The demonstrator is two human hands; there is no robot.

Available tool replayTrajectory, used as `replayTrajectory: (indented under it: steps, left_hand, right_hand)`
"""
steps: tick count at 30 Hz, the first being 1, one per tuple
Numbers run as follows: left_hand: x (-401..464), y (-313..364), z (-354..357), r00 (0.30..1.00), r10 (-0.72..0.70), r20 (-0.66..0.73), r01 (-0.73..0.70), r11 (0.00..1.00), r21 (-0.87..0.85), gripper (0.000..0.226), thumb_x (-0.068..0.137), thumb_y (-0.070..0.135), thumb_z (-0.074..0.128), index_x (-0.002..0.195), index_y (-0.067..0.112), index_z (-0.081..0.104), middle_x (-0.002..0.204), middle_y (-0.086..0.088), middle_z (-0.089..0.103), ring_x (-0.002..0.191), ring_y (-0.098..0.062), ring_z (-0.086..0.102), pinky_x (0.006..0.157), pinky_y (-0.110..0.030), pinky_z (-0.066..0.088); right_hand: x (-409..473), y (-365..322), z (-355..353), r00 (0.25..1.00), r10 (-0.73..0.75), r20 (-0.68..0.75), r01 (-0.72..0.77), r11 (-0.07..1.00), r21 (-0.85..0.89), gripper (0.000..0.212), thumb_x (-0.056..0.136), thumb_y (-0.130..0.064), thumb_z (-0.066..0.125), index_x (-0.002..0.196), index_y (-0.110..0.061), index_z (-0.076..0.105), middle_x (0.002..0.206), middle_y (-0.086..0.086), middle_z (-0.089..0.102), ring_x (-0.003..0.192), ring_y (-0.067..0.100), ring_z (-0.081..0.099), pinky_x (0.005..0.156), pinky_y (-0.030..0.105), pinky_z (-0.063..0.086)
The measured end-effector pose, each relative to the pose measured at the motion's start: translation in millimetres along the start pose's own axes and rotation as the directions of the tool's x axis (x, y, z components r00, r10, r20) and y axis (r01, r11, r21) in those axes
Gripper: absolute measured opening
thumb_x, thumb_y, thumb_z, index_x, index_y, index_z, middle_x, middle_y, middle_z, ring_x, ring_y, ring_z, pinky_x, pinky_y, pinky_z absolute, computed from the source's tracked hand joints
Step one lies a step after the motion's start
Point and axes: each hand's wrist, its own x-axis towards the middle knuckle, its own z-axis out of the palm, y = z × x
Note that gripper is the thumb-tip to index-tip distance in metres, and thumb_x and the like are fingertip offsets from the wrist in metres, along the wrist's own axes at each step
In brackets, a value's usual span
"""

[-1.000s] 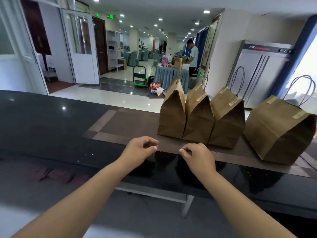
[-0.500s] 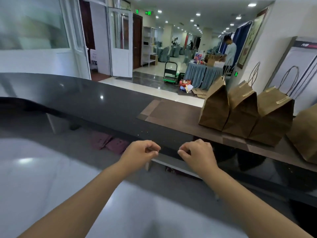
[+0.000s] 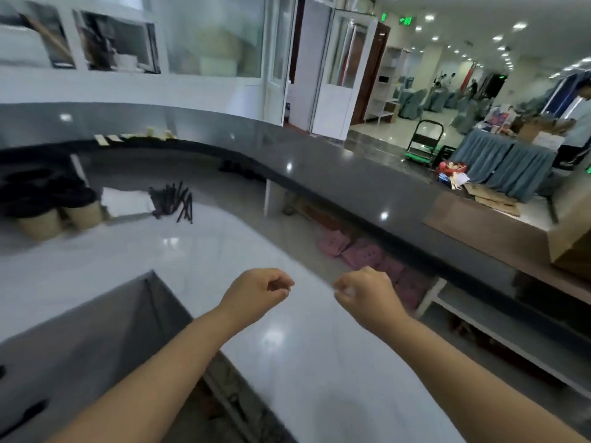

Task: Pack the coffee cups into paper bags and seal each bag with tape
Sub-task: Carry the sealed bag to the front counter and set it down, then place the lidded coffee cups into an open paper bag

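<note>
Fingers (image 3: 281, 287) of the left hand (image 3: 256, 290) curl in with thumb and forefinger tips meeting, and the fingers of the right hand (image 3: 363, 290) do the same; the two pinches face each other across a small gap. Whether anything, such as a strip of clear tape, is stretched between them cannot be told through the blur. Both hands hover above the white bench (image 3: 224, 260), forearms reaching in from the bottom edge.

Two coffee cups (image 3: 59, 219), brown with dark lids, stand on the white bench far to the left, well apart from the hands. Just right of them lies a bundle of dark sticks (image 3: 174, 199). One paper bag (image 3: 571, 228) shows only in part at the right edge, standing on the dark raised bench (image 3: 335, 177) that curves between the white bench and the hall; it is well apart from the right hand. A grey sink (image 3: 80, 346) sits low on the left, beneath the left forearm. Pink cloths (image 3: 355, 251) lie in the gap under the dark raised bench, beyond the right hand. Strips of tape (image 3: 105, 139) seem to hang on that bench's far left edge, blurred.
</note>
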Motion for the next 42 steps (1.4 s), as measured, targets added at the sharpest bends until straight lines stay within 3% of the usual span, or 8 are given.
replayTrajectory:
  steps: [4,7,10,14,19,31,36,42]
  left_hand:
    - [-27,-48,-65,0.998,-0.051,-0.045,0.055,0.995,0.082,0.016,0.088,0.023,0.062,0.096,0.036,0.066,0.090,0.026,0.062,0.088,0.009,0.058,0.081,-0.015,0.047]
    - [-53,-85,-113,0.990,-0.098,-0.104,0.106,0.991,0.080,0.023,0.088,0.021,0.062,0.089,0.044,0.061,0.089,0.029,0.061,0.088,0.010,0.058,0.081,-0.013,0.046]
    - [-80,-114,-154,0.972,-0.147,-0.182,0.168,0.980,0.109,0.019,0.087,0.019,0.063,0.094,0.036,0.066,0.088,0.026,0.060,0.086,0.006,0.058,0.076,-0.007,0.042]
    - [-118,-139,-205,0.934,-0.198,-0.297,0.245,0.960,0.133,0.018,0.087,0.022,0.062,0.099,0.033,0.069,0.094,0.020,0.064,0.091,0.001,0.059,0.083,-0.020,0.047]
    - [-163,-162,-251,0.882,-0.256,-0.395,0.332,0.933,0.137,0.018,0.088,0.022,0.061,0.101,0.031,0.070,0.096,0.019,0.066,0.090,0.004,0.059,0.084,-0.021,0.049]
    - [-235,-199,-318,0.681,-0.499,-0.536,0.578,0.816,-0.026,0.019,0.088,0.023,0.062,0.101,0.034,0.068,0.096,0.021,0.066,0.088,0.005,0.060,0.084,-0.019,0.050]
    - [-245,-211,-346,0.578,-0.548,-0.604,0.636,0.767,-0.088,0.020,0.088,0.022,0.062,0.105,0.032,0.067,0.101,0.018,0.066,0.093,0.004,0.059,0.088,-0.021,0.050]
    - [-245,-230,-372,0.454,-0.578,-0.678,0.662,0.728,-0.178,0.022,0.085,0.020,0.066,0.094,0.041,0.064,0.100,0.018,0.066,0.094,0.002,0.060,0.089,-0.026,0.051]
  right_hand:
    - [26,-73,27,0.992,-0.105,0.064,0.101,0.993,0.056,0.021,0.090,-0.029,0.059,0.108,-0.029,0.069,0.107,-0.013,0.068,0.103,0.012,0.053,0.096,0.029,0.032]
    - [44,-128,49,0.975,-0.200,0.100,0.194,0.979,0.065,0.021,0.091,-0.029,0.059,0.109,-0.030,0.069,0.107,-0.013,0.068,0.105,0.012,0.054,0.095,0.029,0.036]
    - [59,-177,69,0.950,-0.280,0.134,0.271,0.959,0.084,0.021,0.092,-0.030,0.057,0.110,-0.030,0.068,0.107,-0.013,0.068,0.105,0.011,0.054,0.095,0.028,0.037]
    - [74,-241,89,0.907,-0.389,0.159,0.374,0.920,0.118,0.021,0.093,-0.030,0.056,0.110,-0.031,0.068,0.108,-0.014,0.068,0.104,0.009,0.055,0.095,0.027,0.039]
    - [90,-310,106,0.827,-0.525,0.201,0.508,0.851,0.135,0.021,0.092,-0.026,0.057,0.108,-0.028,0.071,0.108,-0.008,0.070,0.104,0.016,0.057,0.093,0.032,0.042]
    - [130,-437,156,0.615,-0.745,0.259,0.657,0.665,0.354,0.018,0.093,-0.027,0.057,0.105,-0.029,0.070,0.105,-0.016,0.068,0.101,0.007,0.053,0.095,0.027,0.039]
    - [161,-483,173,0.526,-0.805,0.274,0.698,0.593,0.401,0.017,0.092,-0.026,0.058,0.103,-0.029,0.071,0.102,-0.016,0.068,0.101,0.008,0.053,0.092,0.025,0.039]
    - [196,-533,187,0.409,-0.870,0.275,0.743,0.493,0.452,0.018,0.092,-0.024,0.057,0.103,-0.027,0.071,0.104,-0.015,0.068,0.102,0.009,0.053,0.092,0.024,0.039]
